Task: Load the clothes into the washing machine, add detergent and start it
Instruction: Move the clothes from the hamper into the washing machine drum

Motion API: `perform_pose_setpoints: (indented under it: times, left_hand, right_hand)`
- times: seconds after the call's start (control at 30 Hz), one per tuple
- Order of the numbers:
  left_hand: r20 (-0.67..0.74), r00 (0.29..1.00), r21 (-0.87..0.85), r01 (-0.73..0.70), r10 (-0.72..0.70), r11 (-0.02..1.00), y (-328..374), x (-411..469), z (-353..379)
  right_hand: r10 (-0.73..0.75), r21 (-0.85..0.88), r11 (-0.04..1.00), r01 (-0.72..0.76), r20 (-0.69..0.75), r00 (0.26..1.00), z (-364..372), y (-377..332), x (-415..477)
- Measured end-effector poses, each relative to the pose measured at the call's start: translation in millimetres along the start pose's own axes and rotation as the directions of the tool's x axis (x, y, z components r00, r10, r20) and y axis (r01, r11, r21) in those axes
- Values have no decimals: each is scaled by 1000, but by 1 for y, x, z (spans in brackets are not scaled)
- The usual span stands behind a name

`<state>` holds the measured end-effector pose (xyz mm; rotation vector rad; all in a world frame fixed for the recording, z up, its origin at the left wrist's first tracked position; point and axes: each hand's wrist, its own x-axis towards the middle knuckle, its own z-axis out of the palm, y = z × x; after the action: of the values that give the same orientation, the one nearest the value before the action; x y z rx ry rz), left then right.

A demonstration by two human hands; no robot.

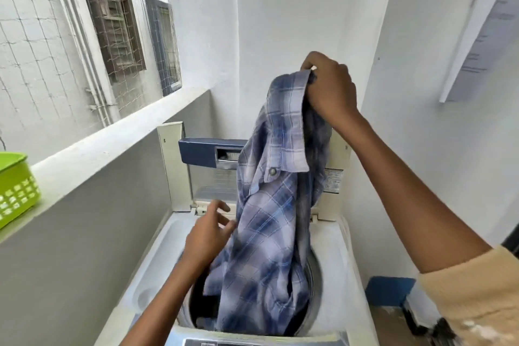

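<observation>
A blue and white plaid shirt [269, 219] hangs over the open drum of a white top-loading washing machine [339, 261], its lower part down inside the tub. My right hand [328, 84] grips the shirt's top edge, high above the machine. My left hand [209, 233] is at the shirt's left side over the drum rim, fingers spread and relaxed, touching the cloth. The lid [205, 160] stands upright at the back. Dark clothes show at the drum's bottom.
A green plastic basket [16, 191] sits on the ledge [112, 143] to the left. A blue object [389, 291] lies on the floor right of the machine. White walls close in behind and to the right, with a paper sheet [483, 36] on the right wall.
</observation>
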<state>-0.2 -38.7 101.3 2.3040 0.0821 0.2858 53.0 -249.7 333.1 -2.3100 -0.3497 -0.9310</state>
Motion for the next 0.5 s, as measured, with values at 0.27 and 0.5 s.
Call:
perform_pose_setpoints:
  times: [0.27,0.5]
  left_hand:
    - [-117,990,-397,25,-77,917,19,25,-24]
    - [-540,841,-228,-182,31,957,32,30,-66]
  right_hand:
    - [115,-5,993,-115,-19,993,-11,4,4]
    - [269,-142,953,-268,-9,963,-21,29,0]
